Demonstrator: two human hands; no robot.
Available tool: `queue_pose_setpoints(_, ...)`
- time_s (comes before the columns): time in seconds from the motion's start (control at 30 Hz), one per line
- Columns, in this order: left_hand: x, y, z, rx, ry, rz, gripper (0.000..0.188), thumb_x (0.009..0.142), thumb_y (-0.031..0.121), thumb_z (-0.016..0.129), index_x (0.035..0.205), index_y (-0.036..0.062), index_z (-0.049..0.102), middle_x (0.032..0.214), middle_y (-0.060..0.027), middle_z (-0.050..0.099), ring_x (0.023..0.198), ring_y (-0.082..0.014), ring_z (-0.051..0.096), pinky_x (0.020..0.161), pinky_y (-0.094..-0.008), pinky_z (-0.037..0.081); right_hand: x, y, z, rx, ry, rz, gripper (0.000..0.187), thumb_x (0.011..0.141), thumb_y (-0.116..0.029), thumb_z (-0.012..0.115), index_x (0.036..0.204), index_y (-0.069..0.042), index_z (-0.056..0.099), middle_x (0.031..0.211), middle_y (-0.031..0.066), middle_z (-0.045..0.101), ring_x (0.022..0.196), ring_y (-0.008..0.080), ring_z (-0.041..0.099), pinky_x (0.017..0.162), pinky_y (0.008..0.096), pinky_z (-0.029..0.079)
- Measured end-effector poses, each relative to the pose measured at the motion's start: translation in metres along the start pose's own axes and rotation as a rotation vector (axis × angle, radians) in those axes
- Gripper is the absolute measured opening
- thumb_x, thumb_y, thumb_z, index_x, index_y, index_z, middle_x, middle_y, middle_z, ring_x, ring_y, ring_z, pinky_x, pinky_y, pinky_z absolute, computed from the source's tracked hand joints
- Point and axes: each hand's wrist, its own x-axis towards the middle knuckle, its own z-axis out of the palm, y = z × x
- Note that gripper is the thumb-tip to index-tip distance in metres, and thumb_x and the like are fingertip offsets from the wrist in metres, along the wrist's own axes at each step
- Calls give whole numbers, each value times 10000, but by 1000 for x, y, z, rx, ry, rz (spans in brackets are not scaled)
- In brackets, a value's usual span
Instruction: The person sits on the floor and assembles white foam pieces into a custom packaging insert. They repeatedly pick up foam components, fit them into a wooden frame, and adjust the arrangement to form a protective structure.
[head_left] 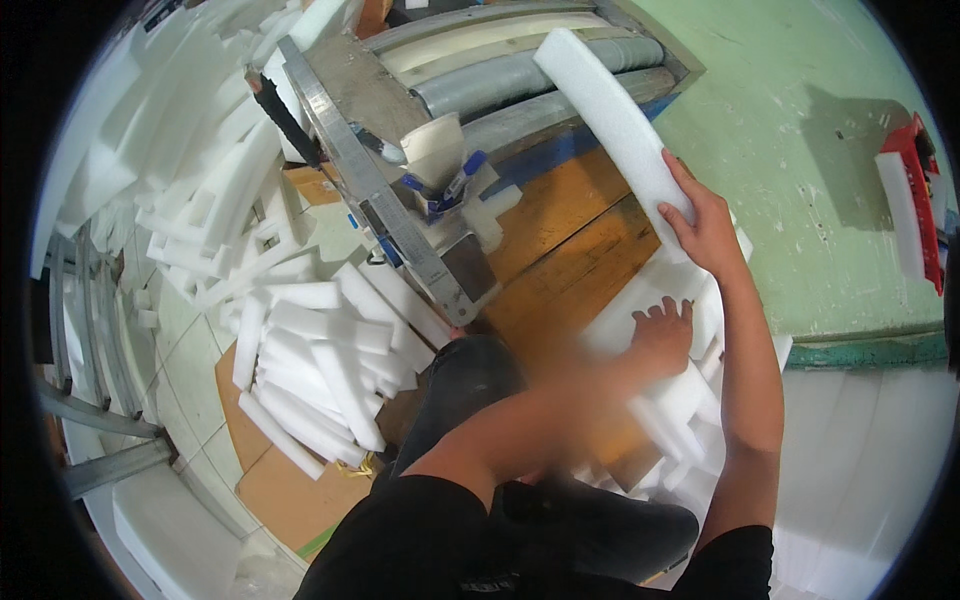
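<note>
A metal bar (pixel 368 172) runs along the left of the wooden bench (pixel 550 235), grey rollers (pixel 480 92) lie at its far end, and loose foam strips (pixel 345 390) heap up lower left. The right hand (pixel 706 222), arm stretched forward, grasps a white foam strip (pixel 622 135) slanting across the rollers in view; the left hand (pixel 662 338) reaches rightward, fingers loosely spread over other foam pieces (pixel 672 412).

Possibly a red bin (pixel 920 185) on the green tabletop (pixel 760 130)
</note>
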Motion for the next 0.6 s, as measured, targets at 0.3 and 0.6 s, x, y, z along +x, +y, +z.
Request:
queue_pose_setpoints(0.3,1,-7,10,-70,124,10,848,829,134,670,1565,-49,292,1504,-350,380,1184,-436,590,985,-642,452,35,-12,10,-144,-149,5,770,923,-135,697,1599,-313,374,1097,230,678,985,432,642,903,456,506)
queue_pose_setpoints(0.6,-13,-15,-24,-126,34,3,809,886,102,586,1593,-32,217,1510,-335,373,1222,-434,573,973,-604,460,107,-26,31,9,-101,-29,736,918,-112,702,1576,-283,419,1152,277,678,1060,459,639,971,470,498)
